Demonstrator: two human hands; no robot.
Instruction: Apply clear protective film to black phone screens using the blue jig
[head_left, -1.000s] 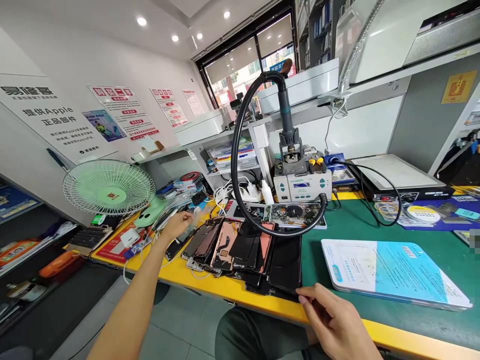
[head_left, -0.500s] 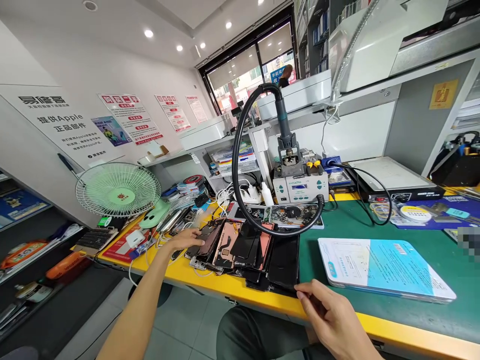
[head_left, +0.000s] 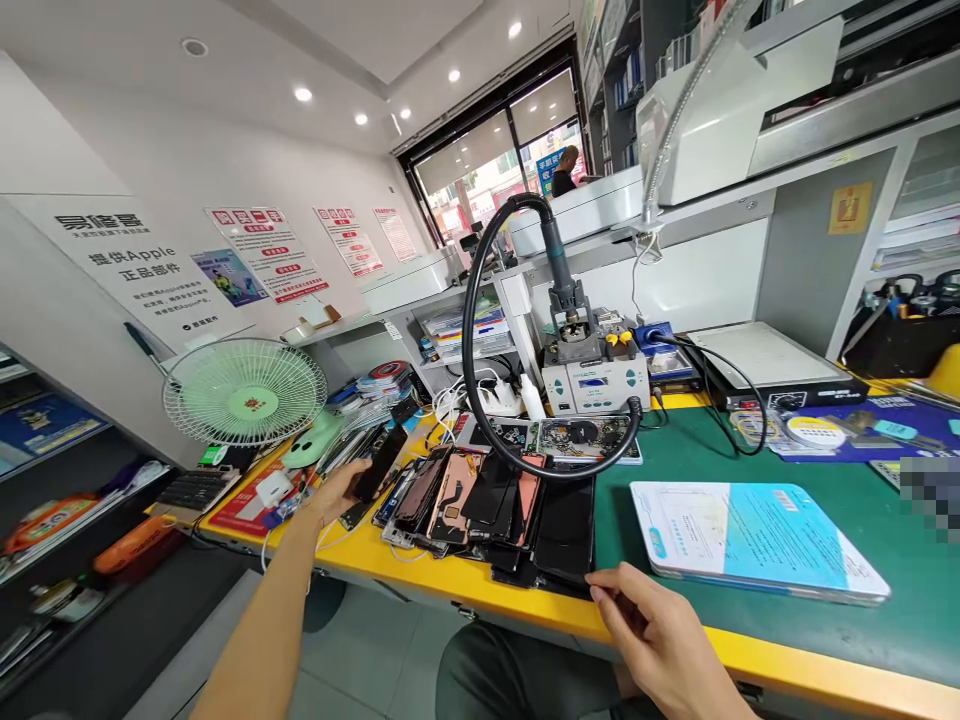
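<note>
My left hand (head_left: 337, 490) grips a dark phone screen (head_left: 381, 462), tilted up above the left end of the pile. Several phone screens and panels lie stacked there, among them a copper-coloured panel (head_left: 453, 492) and smaller black pieces. At the pile's right end lies a large black screen (head_left: 564, 530). My right hand (head_left: 651, 625) has its thumb and index finger closed at that screen's lower right corner; the other fingers are curled in.
A hot air station (head_left: 596, 385) with a looping black hose stands behind the pile. Right of it lies a blue-and-white flat box (head_left: 757, 540) on the green mat (head_left: 840, 490). A green fan (head_left: 247, 392), cables and a keyboard (head_left: 193, 488) sit at left.
My left hand has lifted a dark phone screen off the left of the pile and moved slightly left with it. The right hand stays at the black screen's corner.
</note>
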